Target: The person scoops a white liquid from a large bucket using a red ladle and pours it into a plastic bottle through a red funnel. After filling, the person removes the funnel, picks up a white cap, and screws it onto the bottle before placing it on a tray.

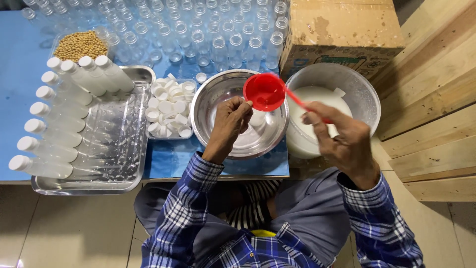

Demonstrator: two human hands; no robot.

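At the far left, a steel tray (126,171) holds 2 groups of capped white bottles (59,124) lying on their sides, caps toward the left and upper left; I count about 11. Behind it sits a clear tub of tan beans (79,45), and rows of empty clear bottles (198,30) stand upright across the back of the blue tabletop (20,64). Just right of the tray is a small clear box of loose white caps (168,106).

Next comes an empty steel bowl (223,89), shiny and round. The left hand (232,119) hovers over its middle, fingers curled shut around something small; whatever it grips is hidden by the knuckles, though a pale bottle shape shows just under the hand.

The red ladle (265,92) is bright red plastic with a round, shallow cup and a thin straight handle. Its cup sits above the right rim of the steel bowl, touching close to the left fingertips, opening turned up toward the camera and slightly tilted. The long axis runs from the cup at upper left down to the lower right, where the handle disappears into the right hand (342,141). That hand is closed on the handle's end, thumb and forefinger pinching it.

Under the handle stands a white bucket of milky liquid (310,99), beside a cardboard box (342,30) and a wooden plank wall (436,99).
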